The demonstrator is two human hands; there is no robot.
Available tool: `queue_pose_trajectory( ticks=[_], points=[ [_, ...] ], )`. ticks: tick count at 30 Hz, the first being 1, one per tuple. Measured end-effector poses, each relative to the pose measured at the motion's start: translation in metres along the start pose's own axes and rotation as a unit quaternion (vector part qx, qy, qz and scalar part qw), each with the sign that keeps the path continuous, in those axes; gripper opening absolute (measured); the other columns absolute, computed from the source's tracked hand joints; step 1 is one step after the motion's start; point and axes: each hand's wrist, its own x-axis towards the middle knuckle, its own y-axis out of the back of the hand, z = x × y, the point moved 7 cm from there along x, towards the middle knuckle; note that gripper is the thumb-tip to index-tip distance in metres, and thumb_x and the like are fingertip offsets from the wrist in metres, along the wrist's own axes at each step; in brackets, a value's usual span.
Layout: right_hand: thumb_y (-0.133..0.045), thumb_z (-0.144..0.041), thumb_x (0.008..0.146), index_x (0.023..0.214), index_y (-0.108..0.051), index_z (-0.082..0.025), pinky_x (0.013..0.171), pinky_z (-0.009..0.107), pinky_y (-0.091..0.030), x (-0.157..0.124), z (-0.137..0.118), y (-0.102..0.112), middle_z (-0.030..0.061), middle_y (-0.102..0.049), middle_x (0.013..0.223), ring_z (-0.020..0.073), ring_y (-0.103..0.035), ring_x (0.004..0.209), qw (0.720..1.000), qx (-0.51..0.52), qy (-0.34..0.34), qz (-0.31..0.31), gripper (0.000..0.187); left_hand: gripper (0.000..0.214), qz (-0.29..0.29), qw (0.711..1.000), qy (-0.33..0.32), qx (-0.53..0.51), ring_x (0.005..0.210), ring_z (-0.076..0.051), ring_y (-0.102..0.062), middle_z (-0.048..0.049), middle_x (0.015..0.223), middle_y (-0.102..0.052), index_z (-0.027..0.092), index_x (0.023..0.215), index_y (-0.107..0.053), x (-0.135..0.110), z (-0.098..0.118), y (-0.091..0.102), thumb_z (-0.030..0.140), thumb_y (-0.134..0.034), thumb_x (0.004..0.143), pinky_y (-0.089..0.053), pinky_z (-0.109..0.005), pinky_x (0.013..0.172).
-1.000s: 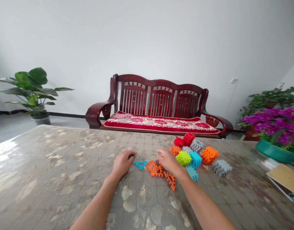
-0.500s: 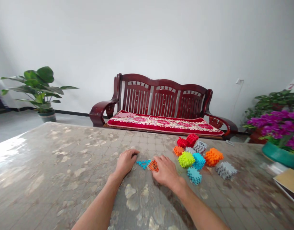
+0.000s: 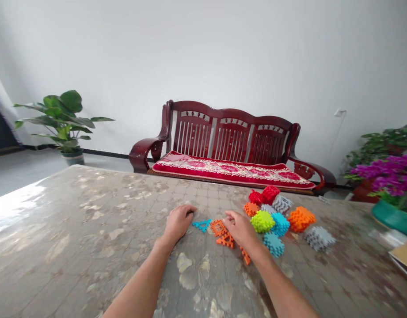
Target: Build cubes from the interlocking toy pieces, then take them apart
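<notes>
orange pieces on the table, more showing since the right hand shifted rightward, its grip impossible to tell, blue piece beside the loosely curled left hand, grip also hidden, coloured blocks rightward, wooden bench beyond

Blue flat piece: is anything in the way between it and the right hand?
Yes, the orange square piece lies between the right hand and the blue flat piece.
</notes>
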Motion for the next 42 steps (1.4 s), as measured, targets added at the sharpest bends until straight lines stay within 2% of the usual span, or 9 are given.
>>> queue_pose_trajectory(
  ticks=[4, 7, 12, 16, 21, 24, 29, 36, 42],
  points=[
    [-0.067, -0.047, 0.073, 0.127, -0.058, -0.023, 0.091, 0.032, -0.042, -0.018, -0.019, -0.003, 0.0077, -0.065, 0.118, 0.0253, -0.057, 0.110, 0.994, -0.102, 0.044, -0.017, 0.060, 0.034, 0.002, 1.000, -0.001, 0.001, 0.103, -0.019, -0.064, -0.0012, 0.106, -0.074, 0.024, 0.100, -0.072, 0.000, 0.001, 0.001, 0.014, -0.049, 0.077, -0.044, -0.029, 0.095],
    [-0.063, -0.039, 0.078, 0.126, -0.057, -0.026, 0.090, 0.033, -0.040, -0.026, -0.031, -0.006, 0.0082, -0.064, 0.115, 0.0258, -0.056, 0.109, 0.982, -0.178, 0.054, -0.008, 0.050, 0.034, 0.000, 1.000, -0.004, -0.001, 0.103, -0.019, -0.064, -0.0019, 0.106, -0.074, 0.023, 0.101, -0.072, -0.001, 0.003, 0.001, 0.014, -0.049, 0.077, -0.045, -0.029, 0.095],
    [-0.053, -0.022, 0.084, 0.116, -0.060, -0.022, 0.085, 0.033, -0.041, -0.027, -0.041, -0.013, 0.0102, -0.066, 0.106, 0.0245, -0.059, 0.101, 0.970, -0.236, 0.063, 0.011, 0.033, 0.034, 0.003, 1.000, -0.002, -0.003, 0.103, -0.019, -0.065, -0.0020, 0.106, -0.074, 0.023, 0.101, -0.071, -0.002, 0.004, 0.003, 0.014, -0.049, 0.077, -0.045, -0.030, 0.095],
    [-0.047, -0.022, 0.090, 0.114, -0.061, -0.020, 0.083, 0.031, -0.041, -0.024, -0.043, -0.013, 0.0107, -0.069, 0.101, 0.0225, -0.062, 0.096, 0.971, -0.227, 0.073, 0.031, 0.028, 0.034, -0.003, 1.000, 0.000, 0.002, 0.103, -0.018, -0.064, -0.0014, 0.106, -0.074, 0.024, 0.101, -0.071, -0.001, 0.003, 0.001, 0.014, -0.049, 0.077, -0.045, -0.029, 0.095],
    [-0.035, -0.021, 0.095, 0.127, -0.056, -0.021, 0.074, 0.026, -0.043, -0.010, -0.018, -0.006, 0.0077, -0.073, 0.101, 0.0185, -0.067, 0.089, 0.987, -0.154, 0.005, 0.039, 0.038, 0.033, -0.005, 1.000, 0.003, 0.006, 0.102, -0.018, -0.064, -0.0008, 0.107, -0.074, 0.025, 0.102, -0.071, -0.001, 0.002, 0.000, 0.015, -0.050, 0.078, -0.044, -0.028, 0.095],
    [-0.035, -0.022, 0.095, 0.132, -0.054, -0.017, 0.084, 0.027, -0.043, -0.003, -0.003, -0.001, 0.0104, -0.069, 0.115, 0.0195, -0.064, 0.103, 0.991, -0.117, -0.007, 0.066, 0.042, 0.034, -0.007, 1.000, 0.003, 0.004, 0.103, -0.018, -0.064, -0.0008, 0.106, -0.074, 0.025, 0.102, -0.071, -0.001, 0.002, 0.001, 0.014, -0.050, 0.078, -0.044, -0.028, 0.095],
    [-0.046, -0.025, 0.090, 0.123, -0.061, -0.018, 0.097, 0.029, -0.039, -0.002, 0.005, 0.002, 0.0112, -0.063, 0.124, 0.0220, -0.054, 0.119, 0.989, -0.113, 0.011, 0.098, 0.038, 0.034, -0.008, 1.000, 0.006, 0.005, 0.103, -0.018, -0.064, -0.0011, 0.106, -0.074, 0.024, 0.102, -0.071, -0.001, 0.002, 0.001, 0.015, -0.049, 0.078, -0.044, -0.029, 0.095],
    [-0.057, -0.032, 0.084, 0.133, -0.052, -0.015, 0.098, 0.031, -0.038, 0.005, -0.007, -0.004, 0.0121, -0.060, 0.131, 0.0242, -0.054, 0.119, 0.991, -0.121, 0.029, 0.051, 0.052, 0.034, -0.012, 1.000, 0.009, 0.010, 0.104, -0.018, -0.064, -0.0014, 0.107, -0.073, 0.024, 0.102, -0.071, -0.001, 0.002, 0.001, 0.015, -0.049, 0.078, -0.044, -0.029, 0.096],
    [-0.055, -0.029, 0.084, 0.134, -0.050, -0.015, 0.092, 0.032, -0.040, 0.018, -0.013, -0.003, 0.0138, -0.066, 0.119, 0.0242, -0.060, 0.112, 0.980, -0.196, 0.033, 0.001, 0.052, 0.033, -0.007, 1.000, 0.008, 0.005, 0.103, -0.018, -0.064, -0.0008, 0.107, -0.073, 0.025, 0.101, -0.071, -0.001, 0.002, 0.002, 0.015, -0.049, 0.079, -0.045, -0.029, 0.095]
  ],
)
